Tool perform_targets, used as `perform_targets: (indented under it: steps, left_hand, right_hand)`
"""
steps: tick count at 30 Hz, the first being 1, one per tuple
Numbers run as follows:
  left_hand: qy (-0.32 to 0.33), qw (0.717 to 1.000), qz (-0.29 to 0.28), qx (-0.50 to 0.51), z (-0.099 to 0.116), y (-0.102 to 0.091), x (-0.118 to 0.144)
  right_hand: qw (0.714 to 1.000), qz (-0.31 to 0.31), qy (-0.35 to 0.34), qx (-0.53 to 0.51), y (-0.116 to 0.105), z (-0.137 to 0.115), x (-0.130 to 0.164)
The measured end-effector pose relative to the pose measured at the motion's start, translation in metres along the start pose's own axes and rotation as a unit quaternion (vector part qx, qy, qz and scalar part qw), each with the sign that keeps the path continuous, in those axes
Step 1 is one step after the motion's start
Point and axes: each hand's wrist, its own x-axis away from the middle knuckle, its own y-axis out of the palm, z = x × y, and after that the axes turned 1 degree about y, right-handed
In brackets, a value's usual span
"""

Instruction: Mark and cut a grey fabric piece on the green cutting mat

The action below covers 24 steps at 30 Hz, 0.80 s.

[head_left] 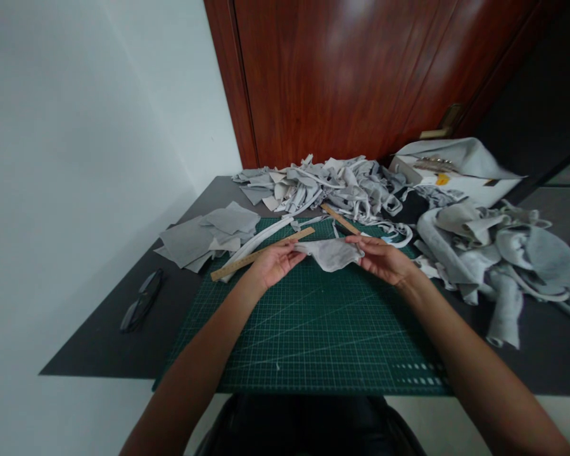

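Both hands (330, 256) pinch grey cloth (331, 253) — ruler (261, 254), scrap heap (332, 187) close behind.

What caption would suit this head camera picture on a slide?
Both hands, left hand and right hand, hold a grey fabric piece over a green cutting mat.

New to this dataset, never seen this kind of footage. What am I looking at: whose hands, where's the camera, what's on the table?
There is no machine here. One camera sits on a person's head, looking forward and down at their bare hands. The left hand and right hand hold a small grey fabric piece between them, above a green cutting mat. Two wooden rulers lie behind it. A stack of cut grey pieces sits left, scrap heaps behind and right, and glasses near the table's left edge.
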Motion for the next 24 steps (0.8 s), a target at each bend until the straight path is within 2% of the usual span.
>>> perform_targets:
  steps: [3,5,8,11,14,17,19,21,24]
  left_hand:
    - [0.019,0.997,-0.044,-0.057,-0.001,0.005,0.003]
    - [0.066,0.985,-0.047,-0.155,-0.006,0.007,0.003]
    - [0.148,0.945,0.009,-0.290,-0.018,0.006,-0.001]
    - [0.204,0.912,0.058,-0.352,-0.026,0.002,-0.004]
    - [0.247,0.881,0.071,-0.397,-0.023,0.001,-0.003]
    - [0.262,0.867,0.046,-0.422,-0.017,0.004,0.001]
    - [0.245,0.875,0.014,-0.417,-0.017,0.007,0.003]
    - [0.198,0.902,-0.021,-0.382,-0.021,0.010,0.005]
    - [0.133,0.938,-0.027,-0.319,-0.027,0.012,0.007]
  right_hand:
    - [0.999,0.003,-0.038,-0.032,-0.003,-0.004,0.000]
    - [0.999,0.024,-0.047,-0.015,-0.004,-0.002,-0.002]
    - [0.996,0.068,-0.047,0.024,-0.004,0.009,-0.009]
    - [0.987,0.122,-0.068,0.077,0.001,0.023,-0.015]
    - [0.960,0.174,-0.130,0.178,0.006,0.032,-0.018]
    - [0.919,0.177,-0.208,0.283,0.009,0.033,-0.017]
    - [0.888,0.166,-0.260,0.342,0.010,0.030,-0.014]
    - [0.865,0.159,-0.290,0.377,0.012,0.027,-0.012]
    - [0.873,0.138,-0.276,0.378,0.015,0.024,-0.008]
